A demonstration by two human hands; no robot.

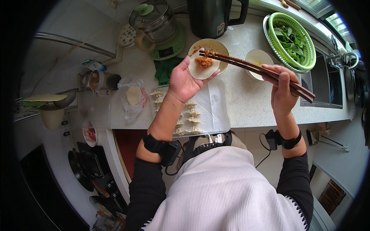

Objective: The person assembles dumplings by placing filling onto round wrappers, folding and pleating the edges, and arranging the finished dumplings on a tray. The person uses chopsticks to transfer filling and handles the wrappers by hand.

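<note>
A round dumpling wrapper [199, 72] lies across the palm and fingers of my left hand [182, 82]. Reddish minced filling [204, 62] sits in a mound on it. My right hand [281, 86] grips a pair of dark wooden chopsticks [245, 64], their tips at the filling. Behind the wrapper stands a bowl [222, 47] with filling smeared on its inner wall, partly hidden by my left hand. Below my hands, pleated dumplings [194, 112] stand in rows on a paper-lined white tray [215, 115]. My left forearm covers some of them.
A plastic bag with a stack of wrappers [133, 96] lies left of the tray. A small bowl [255, 56] stands near the chopsticks. Farther back are a green basket of leaves [310, 55], a black kettle [205, 20] and a glass pot [157, 26]. The sink [321, 86] is at right.
</note>
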